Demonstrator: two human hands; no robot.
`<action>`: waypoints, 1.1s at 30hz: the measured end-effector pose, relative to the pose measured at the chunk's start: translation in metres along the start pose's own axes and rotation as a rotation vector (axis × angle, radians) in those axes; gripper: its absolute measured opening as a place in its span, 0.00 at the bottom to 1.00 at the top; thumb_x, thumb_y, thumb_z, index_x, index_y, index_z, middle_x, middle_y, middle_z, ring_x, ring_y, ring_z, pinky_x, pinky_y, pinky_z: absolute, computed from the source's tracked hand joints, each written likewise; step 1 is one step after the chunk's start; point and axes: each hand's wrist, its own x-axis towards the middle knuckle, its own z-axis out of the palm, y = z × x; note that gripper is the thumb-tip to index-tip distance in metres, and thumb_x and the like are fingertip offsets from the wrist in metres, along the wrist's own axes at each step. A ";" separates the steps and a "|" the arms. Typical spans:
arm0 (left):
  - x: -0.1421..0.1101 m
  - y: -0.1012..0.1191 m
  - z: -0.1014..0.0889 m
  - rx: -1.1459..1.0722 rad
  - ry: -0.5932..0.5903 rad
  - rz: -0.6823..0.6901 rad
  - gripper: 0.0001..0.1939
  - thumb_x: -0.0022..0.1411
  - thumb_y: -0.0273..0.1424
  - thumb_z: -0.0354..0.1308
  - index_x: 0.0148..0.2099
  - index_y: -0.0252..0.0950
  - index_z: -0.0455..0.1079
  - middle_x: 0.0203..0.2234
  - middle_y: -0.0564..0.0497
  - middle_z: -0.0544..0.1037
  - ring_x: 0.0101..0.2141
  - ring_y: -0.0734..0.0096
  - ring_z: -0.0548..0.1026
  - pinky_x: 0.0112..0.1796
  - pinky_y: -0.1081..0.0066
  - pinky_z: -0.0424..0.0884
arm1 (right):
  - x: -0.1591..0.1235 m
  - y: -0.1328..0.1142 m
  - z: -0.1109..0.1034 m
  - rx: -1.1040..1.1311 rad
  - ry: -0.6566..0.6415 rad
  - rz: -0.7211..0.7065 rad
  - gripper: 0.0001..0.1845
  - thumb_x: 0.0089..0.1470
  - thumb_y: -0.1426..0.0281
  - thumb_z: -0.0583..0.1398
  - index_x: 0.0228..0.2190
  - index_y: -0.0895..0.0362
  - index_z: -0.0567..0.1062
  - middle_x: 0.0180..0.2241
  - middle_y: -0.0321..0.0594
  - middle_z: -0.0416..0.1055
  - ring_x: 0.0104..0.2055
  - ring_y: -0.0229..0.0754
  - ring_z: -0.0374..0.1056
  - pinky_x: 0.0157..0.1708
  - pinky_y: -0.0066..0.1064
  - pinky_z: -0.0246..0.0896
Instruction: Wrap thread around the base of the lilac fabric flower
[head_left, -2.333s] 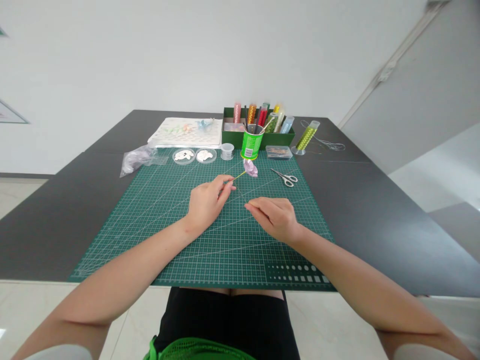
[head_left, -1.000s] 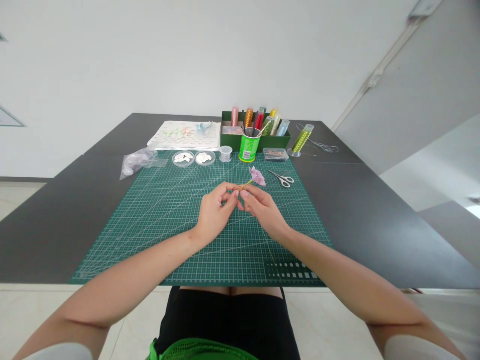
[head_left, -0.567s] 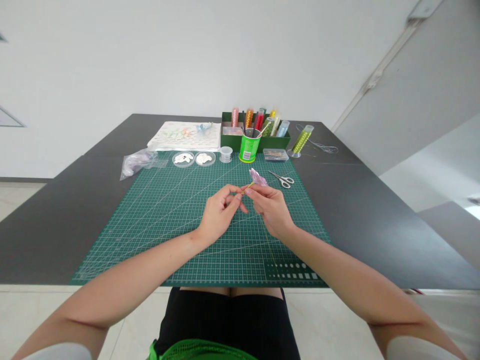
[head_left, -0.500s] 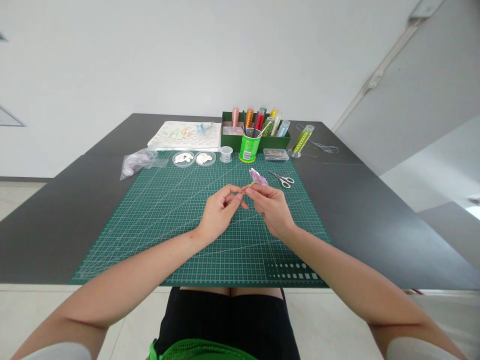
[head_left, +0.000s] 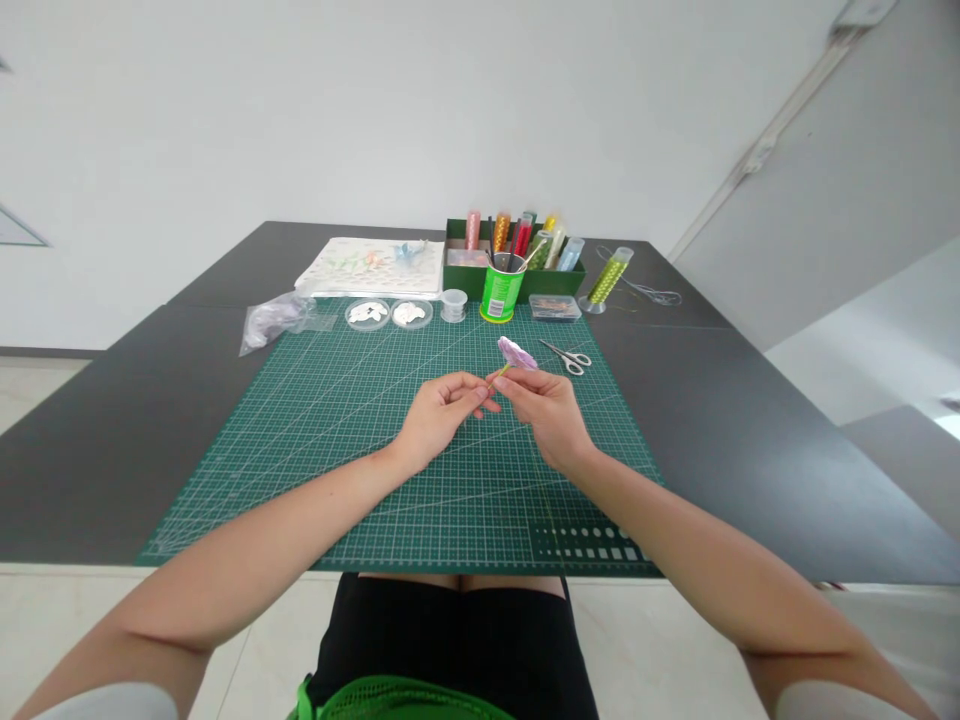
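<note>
Over the green cutting mat (head_left: 360,420), my left hand (head_left: 444,412) pinches the lower stem of a small artificial flower (head_left: 516,353). Its petals are pale purple and its thin stem is yellow-green, tilted up to the right. Close below the petals, my right hand (head_left: 546,408) is closed, thumb and forefinger against the stem. A faint thread trails from beneath that hand down toward the mat's front; where it meets the stem is hidden by my fingers. White-handled scissors (head_left: 574,362) lie just beyond my right hand.
A green can (head_left: 502,290) of brushes stands behind the flower, before a dark green box (head_left: 551,284) of thread spools. A green thread spool (head_left: 610,278) stands right. Two dishes of white pieces (head_left: 367,314), a lidded tub (head_left: 453,306), a clear case (head_left: 555,308) and a plastic bag (head_left: 274,322) line the mat's far side.
My right hand, earlier apart from the flower, has come up to the stem and slid toward the petals. The flower has shifted nearer and to the right, tipping over my right fingers.
</note>
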 end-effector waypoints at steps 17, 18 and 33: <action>0.001 0.006 -0.008 0.215 0.155 0.104 0.10 0.66 0.37 0.58 0.35 0.37 0.73 0.25 0.52 0.82 0.27 0.71 0.77 0.32 0.71 0.73 | 0.004 0.009 -0.032 -1.049 -0.249 -0.829 0.15 0.68 0.67 0.57 0.39 0.53 0.85 0.23 0.37 0.79 0.22 0.35 0.70 0.25 0.28 0.60; 0.001 0.006 -0.008 0.232 0.153 0.113 0.10 0.67 0.37 0.58 0.35 0.37 0.73 0.25 0.53 0.82 0.26 0.71 0.77 0.31 0.71 0.72 | 0.004 0.009 -0.032 -1.093 -0.257 -0.842 0.16 0.68 0.67 0.56 0.39 0.53 0.85 0.23 0.36 0.78 0.22 0.35 0.70 0.24 0.28 0.59; -0.001 0.013 -0.013 0.663 0.174 0.243 0.06 0.71 0.31 0.55 0.39 0.39 0.71 0.29 0.55 0.84 0.31 0.70 0.80 0.34 0.71 0.70 | -0.008 -0.004 -0.025 -1.102 -0.348 -1.069 0.14 0.68 0.71 0.56 0.34 0.58 0.81 0.25 0.36 0.80 0.21 0.34 0.70 0.23 0.30 0.58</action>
